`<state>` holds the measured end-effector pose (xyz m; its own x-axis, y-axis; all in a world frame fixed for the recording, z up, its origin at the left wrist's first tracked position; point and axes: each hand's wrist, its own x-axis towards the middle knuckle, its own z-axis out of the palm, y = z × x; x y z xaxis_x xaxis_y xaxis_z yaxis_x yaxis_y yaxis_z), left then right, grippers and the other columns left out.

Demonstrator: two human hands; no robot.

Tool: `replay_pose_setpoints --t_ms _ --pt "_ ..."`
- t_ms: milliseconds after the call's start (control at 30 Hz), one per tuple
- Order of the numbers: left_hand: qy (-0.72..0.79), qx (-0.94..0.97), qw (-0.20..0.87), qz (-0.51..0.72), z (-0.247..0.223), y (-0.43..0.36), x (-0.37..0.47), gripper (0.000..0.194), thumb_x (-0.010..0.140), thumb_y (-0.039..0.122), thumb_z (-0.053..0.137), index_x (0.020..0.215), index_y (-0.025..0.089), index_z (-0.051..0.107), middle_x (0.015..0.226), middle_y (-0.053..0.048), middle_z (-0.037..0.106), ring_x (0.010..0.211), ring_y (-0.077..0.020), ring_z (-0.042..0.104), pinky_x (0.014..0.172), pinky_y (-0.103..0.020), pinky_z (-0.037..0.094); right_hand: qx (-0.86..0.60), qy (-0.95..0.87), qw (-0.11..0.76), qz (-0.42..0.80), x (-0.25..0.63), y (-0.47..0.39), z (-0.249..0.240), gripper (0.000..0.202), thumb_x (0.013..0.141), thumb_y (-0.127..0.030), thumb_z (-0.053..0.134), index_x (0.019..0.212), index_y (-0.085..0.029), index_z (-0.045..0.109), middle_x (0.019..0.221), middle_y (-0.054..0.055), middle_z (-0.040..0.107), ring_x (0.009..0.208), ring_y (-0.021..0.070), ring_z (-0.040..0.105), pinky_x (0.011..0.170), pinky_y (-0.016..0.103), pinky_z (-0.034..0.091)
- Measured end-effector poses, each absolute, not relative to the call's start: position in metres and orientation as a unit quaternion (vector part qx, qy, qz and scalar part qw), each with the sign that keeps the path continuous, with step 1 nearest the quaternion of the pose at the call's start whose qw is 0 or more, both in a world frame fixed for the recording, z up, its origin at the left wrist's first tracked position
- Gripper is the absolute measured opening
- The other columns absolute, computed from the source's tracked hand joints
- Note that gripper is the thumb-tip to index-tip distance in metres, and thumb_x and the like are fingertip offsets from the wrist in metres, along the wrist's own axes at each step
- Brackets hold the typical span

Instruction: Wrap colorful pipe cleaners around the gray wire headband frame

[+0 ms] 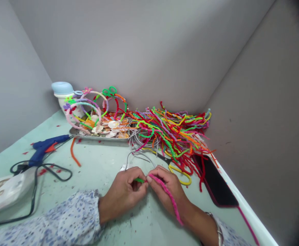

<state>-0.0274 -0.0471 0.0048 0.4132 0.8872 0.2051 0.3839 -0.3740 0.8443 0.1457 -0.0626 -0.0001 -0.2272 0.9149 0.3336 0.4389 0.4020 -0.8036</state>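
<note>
My left hand (125, 193) and my right hand (170, 191) meet fingertip to fingertip above the table's near middle. A short green pipe cleaner (139, 180) shows inside the curl of my left fingers, which pinch it. Thumb and forefinger of my right hand are closed on a pink pipe cleaner (168, 194), whose loose end hangs down over the wrist. Whether the green and pink pieces are joined is hidden by the fingertips. Behind both hands lie loops of thin grey wire (135, 153) and yellow-handled scissors (181, 172).
A heap of colourful pipe cleaners (175, 130) lies at the back right, near a dark phone (216, 181). Decorated headbands (84, 106) stand on a metal tray (100, 138) with shells. Left are a blue glue gun (40, 150), its cord, an orange pipe cleaner (74, 153) and a white-blue bottle (63, 89).
</note>
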Motion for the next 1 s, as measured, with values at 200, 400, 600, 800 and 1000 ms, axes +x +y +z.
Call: replay_pose_setpoints --t_ms 200,400,600,800,1000 --pt "0.428 0.749 0.372 0.343 0.0051 -0.0484 -0.0278 0.005 0.077 0.015 0.057 0.072 0.015 0.06 0.059 0.004 0.048 0.054 -0.0087 0.044 0.05 -0.019 0.032 -0.45 -0.724 0.427 0.301 0.1478 -0.0634 0.0007 0.012 0.091 -0.026 0.053 0.087 -0.018 0.062 0.076 0.001 0.056 0.068 0.0144 0.054 0.062 0.025 0.041" --pt "0.423 0.763 0.355 0.336 0.0064 -0.0486 -0.0277 0.006 0.076 0.015 0.057 0.073 0.015 0.062 0.061 0.004 0.05 0.055 -0.009 0.045 0.051 -0.019 0.033 -0.471 -0.709 0.413 0.324 0.1459 -0.062 0.0034 0.016 0.091 -0.026 0.053 0.083 -0.017 0.063 0.075 0.002 0.058 0.069 0.0145 0.055 0.064 0.025 0.042" --pt "0.417 0.765 0.353 0.34 0.0071 -0.0473 -0.0271 0.007 0.076 0.013 0.057 0.072 0.015 0.062 0.061 0.004 0.05 0.055 -0.0087 0.045 0.051 -0.019 0.033 -0.479 -0.682 0.412 0.368 0.1464 -0.058 0.0024 0.014 0.087 -0.026 0.058 0.081 -0.017 0.066 0.072 0.0 0.057 0.066 0.0132 0.053 0.062 0.023 0.041" --pt "0.425 0.753 0.365 0.347 0.0053 -0.0474 -0.0285 0.006 0.074 0.013 0.057 0.07 0.015 0.061 0.061 0.004 0.051 0.054 -0.0086 0.046 0.05 -0.019 0.033 -0.469 -0.63 0.417 0.458 0.1491 -0.0558 0.0004 0.018 0.085 -0.032 0.062 0.078 -0.016 0.064 0.067 -0.002 0.054 0.062 0.0113 0.048 0.058 0.022 0.038" --pt "0.428 0.747 0.368 0.351 0.0052 -0.0448 -0.0287 0.007 0.075 0.013 0.058 0.069 0.015 0.06 0.06 0.004 0.049 0.055 -0.0087 0.045 0.051 -0.019 0.033 -0.449 -0.6 0.438 0.496 0.1509 -0.0556 0.0005 0.031 0.086 -0.042 0.059 0.07 -0.015 0.061 0.064 -0.003 0.048 0.054 0.0089 0.042 0.049 0.021 0.033"
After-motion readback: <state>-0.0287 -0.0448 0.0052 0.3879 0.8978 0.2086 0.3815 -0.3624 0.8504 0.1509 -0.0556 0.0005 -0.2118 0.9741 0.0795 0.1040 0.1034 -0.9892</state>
